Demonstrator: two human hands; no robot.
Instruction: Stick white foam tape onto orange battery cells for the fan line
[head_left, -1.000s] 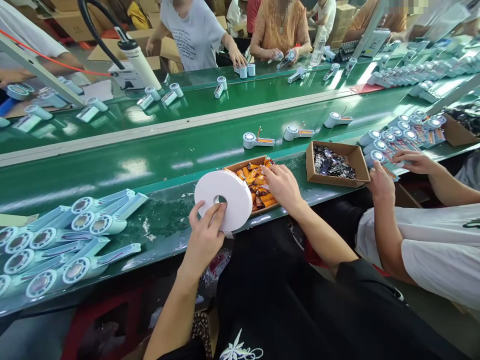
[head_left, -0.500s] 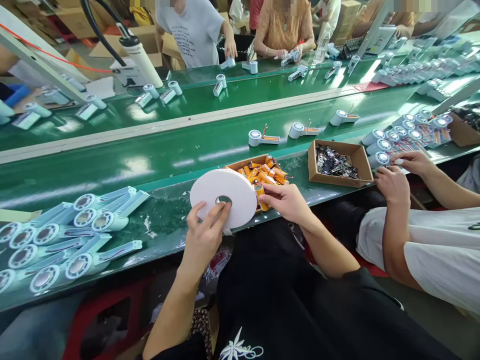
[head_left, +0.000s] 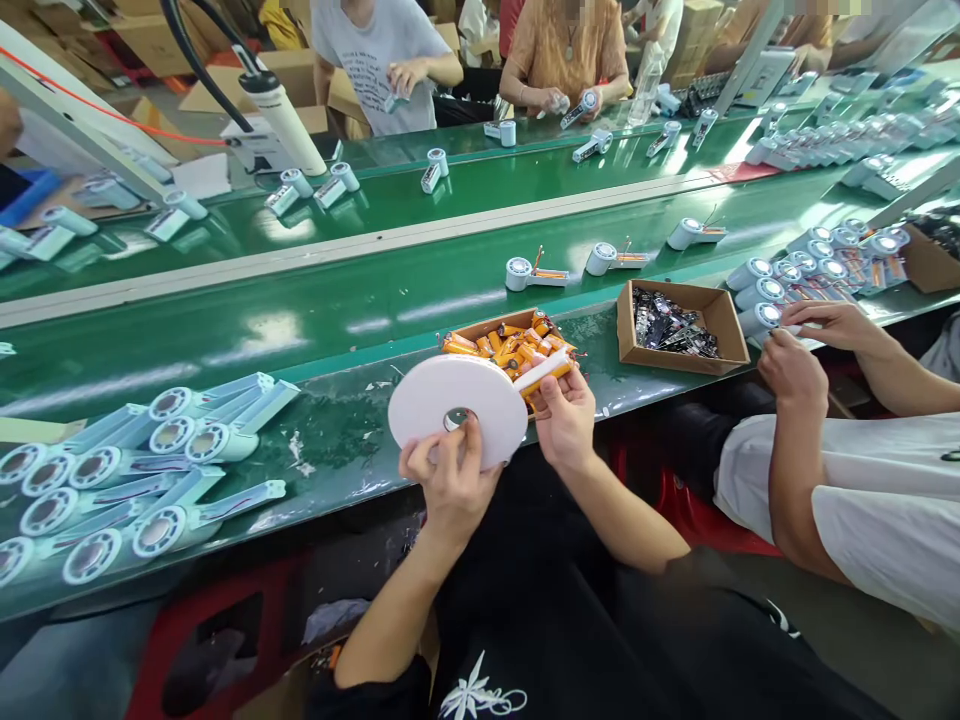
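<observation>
My left hand (head_left: 454, 485) grips a wide white roll of tape (head_left: 424, 400), one finger at its centre hole. In my right hand (head_left: 568, 425) is an orange cylindrical battery (head_left: 559, 372), held tilted between thumb and fingers beside the roll's right edge. A white strip (head_left: 538, 372) lies along that battery; whether it still joins the roll I cannot tell. Just behind both hands sits a cardboard box (head_left: 491, 322) full of orange batteries with thin wires, partly hidden by the roll.
Light-blue fan housings (head_left: 161, 535) cluster at the left bench edge. A box of small dark circuit boards (head_left: 682, 362) stands to the right, near a co-worker's hands (head_left: 799, 370). Several housings lie on the green conveyor belt (head_left: 420, 275). People work across the line.
The roll and my left hand have shifted right. My right hand has turned palm up, tilting the battery, and a white strip now shows along it. Housings on the near belt have drifted right.
</observation>
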